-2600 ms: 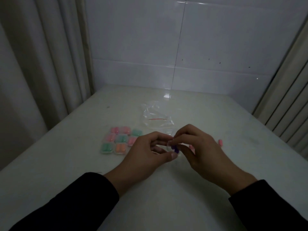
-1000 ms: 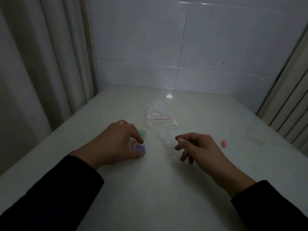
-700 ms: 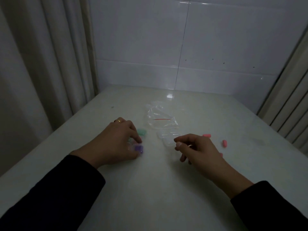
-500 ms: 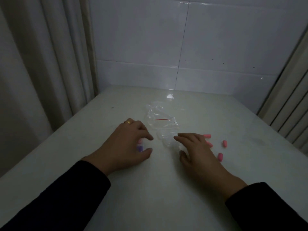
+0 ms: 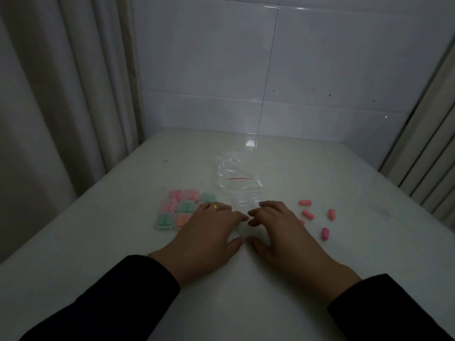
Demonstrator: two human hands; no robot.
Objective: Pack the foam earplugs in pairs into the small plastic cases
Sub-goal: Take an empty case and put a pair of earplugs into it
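The loose pink earplugs [image 5: 307, 214] are judged light and soft, best pinched at mid-body. Nothing is held by the left hand [image 5: 206, 239] or right hand [image 5: 280, 235]; fingers are spread.

Glossy tiled wall [image 5: 320, 70] — crinkled clear plastic bag [image 5: 236, 183]

A dim home corner: white table [image 5: 246, 303] against glossy wall tiles [image 5: 320, 57], curtain [image 5: 61, 94] alongside.
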